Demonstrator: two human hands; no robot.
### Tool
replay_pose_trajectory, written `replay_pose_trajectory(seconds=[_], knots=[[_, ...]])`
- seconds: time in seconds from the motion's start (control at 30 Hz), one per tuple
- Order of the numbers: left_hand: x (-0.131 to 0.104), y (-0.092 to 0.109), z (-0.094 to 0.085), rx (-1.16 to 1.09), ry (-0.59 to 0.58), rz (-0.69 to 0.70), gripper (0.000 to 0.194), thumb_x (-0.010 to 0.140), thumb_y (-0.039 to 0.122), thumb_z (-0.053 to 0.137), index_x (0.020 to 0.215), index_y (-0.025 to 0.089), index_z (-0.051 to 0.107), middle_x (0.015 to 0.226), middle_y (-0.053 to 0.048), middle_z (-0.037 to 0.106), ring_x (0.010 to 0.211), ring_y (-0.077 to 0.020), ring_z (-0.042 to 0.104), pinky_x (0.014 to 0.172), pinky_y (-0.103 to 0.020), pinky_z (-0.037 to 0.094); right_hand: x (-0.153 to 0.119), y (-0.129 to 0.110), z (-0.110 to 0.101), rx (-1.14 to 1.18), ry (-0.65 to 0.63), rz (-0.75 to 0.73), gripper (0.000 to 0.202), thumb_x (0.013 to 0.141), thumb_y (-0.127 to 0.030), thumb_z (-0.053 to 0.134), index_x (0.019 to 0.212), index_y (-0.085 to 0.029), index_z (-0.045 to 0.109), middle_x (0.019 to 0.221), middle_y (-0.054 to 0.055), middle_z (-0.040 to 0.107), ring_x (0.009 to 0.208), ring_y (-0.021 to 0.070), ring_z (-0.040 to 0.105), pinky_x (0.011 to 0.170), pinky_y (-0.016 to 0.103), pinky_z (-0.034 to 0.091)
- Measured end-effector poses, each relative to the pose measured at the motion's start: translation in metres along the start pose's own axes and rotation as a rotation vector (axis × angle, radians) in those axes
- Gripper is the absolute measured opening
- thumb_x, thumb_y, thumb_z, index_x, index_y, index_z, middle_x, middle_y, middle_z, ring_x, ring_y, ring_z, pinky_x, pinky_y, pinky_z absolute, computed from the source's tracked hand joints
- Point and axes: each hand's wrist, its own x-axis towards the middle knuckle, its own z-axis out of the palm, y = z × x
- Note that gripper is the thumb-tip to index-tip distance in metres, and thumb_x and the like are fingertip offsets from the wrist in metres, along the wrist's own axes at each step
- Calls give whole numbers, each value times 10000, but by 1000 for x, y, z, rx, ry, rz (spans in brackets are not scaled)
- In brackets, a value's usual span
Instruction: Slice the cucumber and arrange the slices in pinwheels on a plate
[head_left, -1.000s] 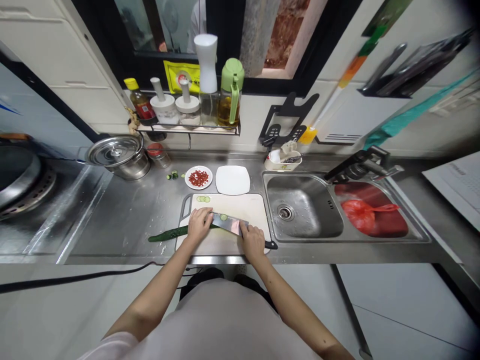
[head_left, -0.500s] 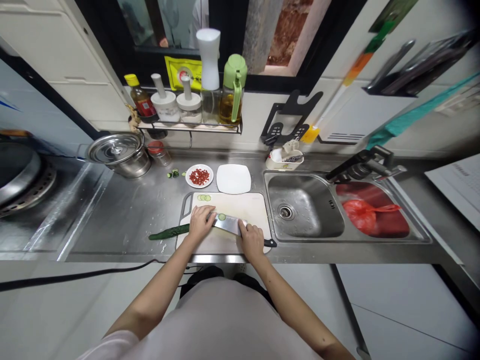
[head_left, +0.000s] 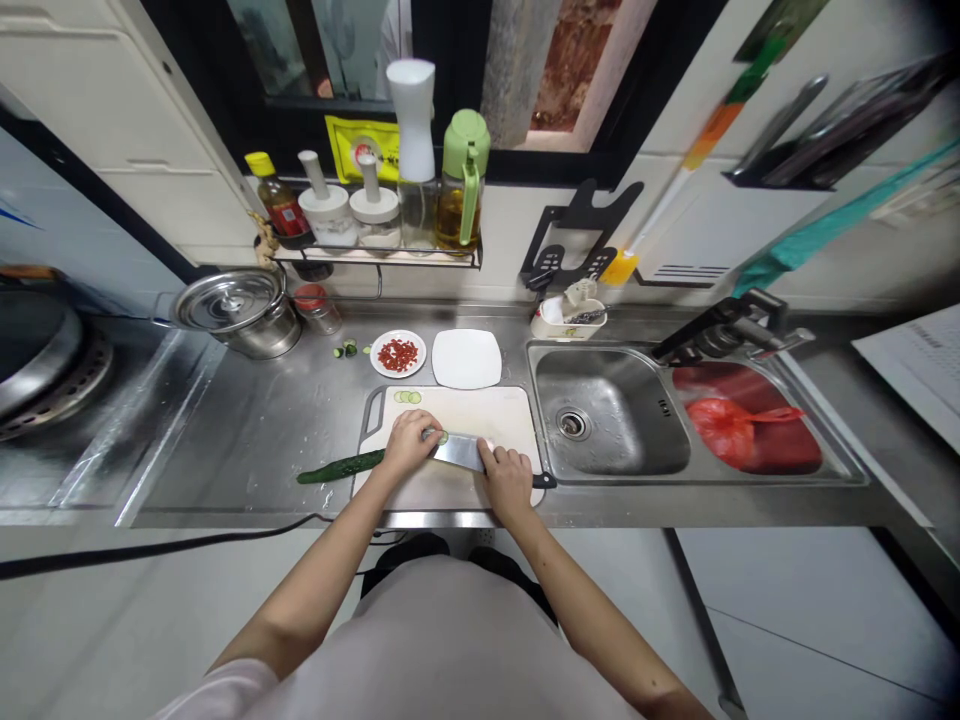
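A dark green cucumber [head_left: 341, 467] lies across the left edge of the white cutting board [head_left: 480, 410], its right end running under my left hand [head_left: 407, 441]. The fingertips of that hand pinch a thin cucumber slice [head_left: 441, 437] at the left end of the knife blade [head_left: 459, 452]. My right hand [head_left: 508, 482] is wrapped round the knife, fingers near the heel of the blade, and the black handle [head_left: 544, 481] sticks out to its right. Several pale slices [head_left: 408, 397] overlap at the board's upper left.
Behind the board are a plate of red chopped pieces [head_left: 398, 354], a white square plate [head_left: 466, 358] and cucumber scraps [head_left: 346, 349]. To the right is a sink [head_left: 611, 410] with a red bag [head_left: 721, 430]. A lidded pot [head_left: 259, 315] stands at back left.
My left hand has shifted slightly right and up, and its fingertips have closed on the slice at the blade. The right hand and knife have moved slightly right.
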Motion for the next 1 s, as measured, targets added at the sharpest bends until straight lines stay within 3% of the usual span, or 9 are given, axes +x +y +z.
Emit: replay_pose_trajectory(seconds=[0.2,0.33,0.6,1.0], knots=[[12,-14,6,-161,201,-337,189,842,361,562,862,220,685,747,-3,672,725,-157,612,710,-272,475,-3,15,-3,-8,-30,106,465,915,-272,506,1375,-210,483,991,109,631,947,233,526,806,330,304],[24,-31,8,-191,275,-483,155,806,309,589,880,212,684,791,-10,698,733,-152,635,720,-265,478,-6,26,-5,37,-74,223,435,918,-266,499,1351,-221,508,1010,86,662,934,215,580,781,298,331],[53,-45,11,-27,208,-523,171,788,202,562,918,236,668,794,-10,712,799,-179,639,775,-302,443,-6,31,-4,223,-109,403,366,970,-333,389,1283,-257,564,1096,55,691,906,188,644,708,265,358],[66,-42,11,181,156,-526,257,796,143,523,1003,236,642,820,-44,704,888,-229,624,870,-358,380,0,33,-4,296,-119,439,392,961,-370,382,1284,-271,579,1078,66,702,911,200,647,737,269,386]])
